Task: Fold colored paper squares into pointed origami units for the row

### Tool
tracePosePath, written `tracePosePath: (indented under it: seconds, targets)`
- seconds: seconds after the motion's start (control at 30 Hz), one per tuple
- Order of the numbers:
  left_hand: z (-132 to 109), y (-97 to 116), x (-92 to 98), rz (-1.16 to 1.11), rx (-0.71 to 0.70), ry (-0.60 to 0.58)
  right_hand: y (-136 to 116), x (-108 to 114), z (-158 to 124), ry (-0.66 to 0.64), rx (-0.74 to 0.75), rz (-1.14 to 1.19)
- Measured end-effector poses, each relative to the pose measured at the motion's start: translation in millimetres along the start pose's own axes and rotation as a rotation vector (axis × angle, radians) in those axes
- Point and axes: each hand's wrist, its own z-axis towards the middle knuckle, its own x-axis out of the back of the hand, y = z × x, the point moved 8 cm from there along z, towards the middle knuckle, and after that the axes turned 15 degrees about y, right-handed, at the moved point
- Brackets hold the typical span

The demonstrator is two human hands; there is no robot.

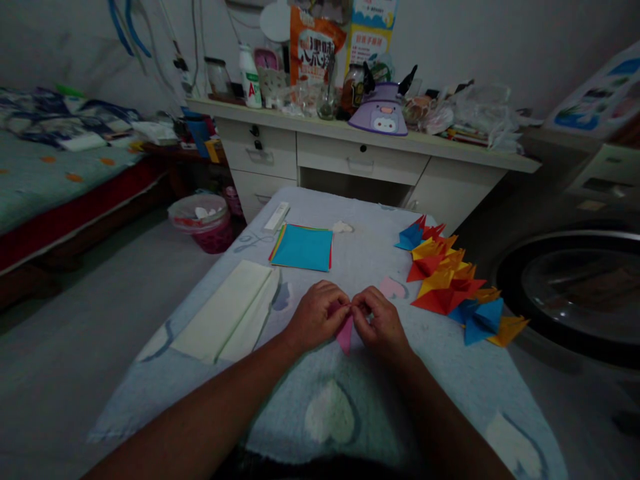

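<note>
Between my hands is a small folded piece of pink origami paper [345,335], its pointed end hanging down toward me. My left hand [320,313] is closed on its left side, thumb and fingers pressed together. The fingertips of my right hand [379,321] pinch the paper at its top, touching the left fingertips. My fingers hide much of the paper's upper part. Beyond my hands lies a stack of square coloured paper [303,249] with a blue sheet on top. To the right, several folded paper cranes [447,287] in red, orange, yellow and blue stand in a row.
A cloth-covered table [320,407] carries everything. At its left lie a folded pale sheet [225,310] and a small white box [277,217]. A cluttered white desk [265,150] stands behind, a pink bin [213,233] on the left, a washing machine [570,300] on the right.
</note>
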Motion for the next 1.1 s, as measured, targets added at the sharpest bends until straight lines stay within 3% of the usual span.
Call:
tracePosePath:
  seconds: [0.5,0.7,0.93,1.1]
  targets:
    - [-0.9,12.4,4.2,0.069,-0.117,0.003,3.0,-2.4,-1.6,-0.020,-0.010,0.006]
    - [1.3,6.3,0.6,0.022,-0.038,-0.032,10.1,-3.2,-1.8,-0.016,-0.072,0.058]
    - [-2.0,-9.3,-1.3,-0.016,0.162,-0.011,17.8,-1.1,-1.6,0.003,-0.129,0.112]
    - [-2.3,-10.6,-5.3,0.059,0.156,-0.032,16.4,-2.3,-0.7,0.001,-0.129,0.116]
